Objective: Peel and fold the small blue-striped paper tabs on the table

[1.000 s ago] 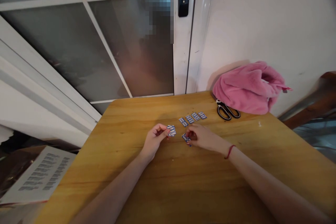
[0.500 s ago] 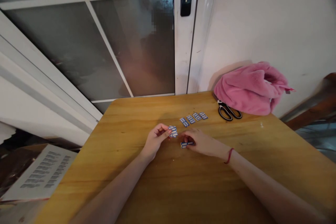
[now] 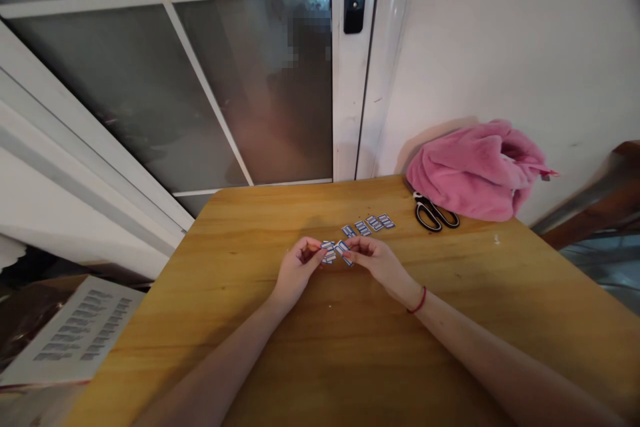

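Note:
Between its thumb and fingers, my left hand (image 3: pixel 299 267) pinches a small fan of blue-and-white cards (image 3: pixel 329 252). My right hand (image 3: pixel 377 259) holds another small blue-and-white card (image 3: pixel 343 253) by its edge, close beside the left hand's fan; I cannot tell whether the cards touch, or whether the right hand has more than one. Beyond the hands, a row of similar small cards (image 3: pixel 374 223) lies on the wooden table (image 3: pixel 325 360), its left end partly behind my right fingers. The print on the cards is too small to read.
Black-handled scissors (image 3: pixel 436 215) lie at the back right, against a pink plush bag (image 3: pixel 470 167). A glazed door (image 3: pixel 250 87) and a white wall (image 3: pixel 500 33) stand behind the table. Left of the table sits a printed cardboard box (image 3: pixel 75 327).
My right hand has lifted its card from the tabletop and brought it up and left, next to the left hand's fan. The left hand has stayed nearly in place.

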`<move>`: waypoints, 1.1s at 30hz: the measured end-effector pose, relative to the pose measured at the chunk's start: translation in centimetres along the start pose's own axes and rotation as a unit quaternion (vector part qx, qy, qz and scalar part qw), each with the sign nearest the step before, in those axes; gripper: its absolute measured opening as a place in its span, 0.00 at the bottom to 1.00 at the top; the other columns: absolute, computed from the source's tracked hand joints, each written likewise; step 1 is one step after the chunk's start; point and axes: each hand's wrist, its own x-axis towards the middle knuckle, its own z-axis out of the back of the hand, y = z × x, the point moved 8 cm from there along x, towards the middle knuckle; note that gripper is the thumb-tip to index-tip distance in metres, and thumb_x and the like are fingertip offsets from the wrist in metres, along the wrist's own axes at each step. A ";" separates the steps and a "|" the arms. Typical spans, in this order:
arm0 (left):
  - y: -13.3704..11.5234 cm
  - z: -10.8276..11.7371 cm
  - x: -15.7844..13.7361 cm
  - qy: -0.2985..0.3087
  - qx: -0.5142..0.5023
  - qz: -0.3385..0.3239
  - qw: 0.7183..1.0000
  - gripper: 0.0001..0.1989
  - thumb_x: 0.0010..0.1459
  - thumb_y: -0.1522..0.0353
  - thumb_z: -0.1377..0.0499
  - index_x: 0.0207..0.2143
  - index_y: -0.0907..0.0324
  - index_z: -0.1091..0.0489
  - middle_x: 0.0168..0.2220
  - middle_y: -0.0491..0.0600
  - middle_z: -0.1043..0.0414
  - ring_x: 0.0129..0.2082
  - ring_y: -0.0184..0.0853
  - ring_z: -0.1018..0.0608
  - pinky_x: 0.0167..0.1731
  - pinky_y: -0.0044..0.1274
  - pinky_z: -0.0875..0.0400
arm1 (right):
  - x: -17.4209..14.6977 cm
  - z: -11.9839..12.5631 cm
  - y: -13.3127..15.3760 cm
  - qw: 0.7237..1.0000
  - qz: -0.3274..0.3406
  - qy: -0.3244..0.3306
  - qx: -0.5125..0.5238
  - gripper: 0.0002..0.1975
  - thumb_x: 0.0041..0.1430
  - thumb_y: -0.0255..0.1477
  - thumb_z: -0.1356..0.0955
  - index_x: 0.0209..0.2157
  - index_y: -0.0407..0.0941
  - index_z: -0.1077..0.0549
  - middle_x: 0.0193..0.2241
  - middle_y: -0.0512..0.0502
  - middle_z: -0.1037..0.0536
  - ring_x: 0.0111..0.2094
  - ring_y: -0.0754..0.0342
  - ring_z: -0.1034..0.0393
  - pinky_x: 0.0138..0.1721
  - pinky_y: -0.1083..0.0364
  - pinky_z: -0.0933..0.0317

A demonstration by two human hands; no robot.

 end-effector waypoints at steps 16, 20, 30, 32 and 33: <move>0.5 -1.3 -0.2 0.053 -0.012 0.011 0.998 0.12 0.45 0.66 0.36 0.31 0.60 0.35 0.28 0.44 0.30 0.28 0.29 0.27 0.28 0.20 0.33 | -1.2 -0.8 -0.2 0.997 0.027 -0.066 0.005 0.13 0.47 0.36 0.31 0.33 0.44 0.29 0.31 0.47 0.23 0.34 0.52 0.28 0.39 0.53 0.35; 0.4 -1.0 -0.2 0.039 0.014 0.009 0.999 0.11 0.46 0.66 0.37 0.30 0.60 0.35 0.27 0.44 0.31 0.27 0.28 0.29 0.27 0.19 0.35 | -1.4 -0.9 -0.2 0.996 0.027 -0.078 0.017 0.13 0.47 0.37 0.31 0.31 0.44 0.32 0.29 0.48 0.24 0.33 0.53 0.30 0.36 0.55 0.37; 0.5 -0.5 -0.1 0.014 -0.001 0.012 1.000 0.12 0.46 0.64 0.37 0.29 0.60 0.35 0.25 0.43 0.32 0.22 0.26 0.32 0.21 0.17 0.37 | -1.2 0.2 0.0 0.991 0.048 -0.121 0.040 0.16 0.43 0.40 0.29 0.25 0.44 0.34 0.22 0.52 0.31 0.25 0.58 0.39 0.28 0.58 0.43; 0.6 -0.6 0.0 0.021 -0.010 0.014 1.000 0.13 0.46 0.64 0.37 0.30 0.60 0.36 0.25 0.43 0.33 0.22 0.26 0.32 0.20 0.17 0.36 | -1.2 0.2 0.0 0.991 0.049 -0.122 0.032 0.15 0.43 0.39 0.29 0.25 0.44 0.34 0.23 0.53 0.31 0.25 0.58 0.39 0.28 0.58 0.43; 0.6 -0.6 0.0 0.018 -0.009 0.011 1.000 0.13 0.46 0.64 0.37 0.29 0.61 0.36 0.26 0.43 0.33 0.23 0.26 0.32 0.20 0.17 0.35 | -1.2 0.2 0.0 0.991 0.050 -0.121 0.028 0.15 0.43 0.39 0.29 0.25 0.43 0.34 0.23 0.53 0.31 0.25 0.58 0.39 0.28 0.58 0.43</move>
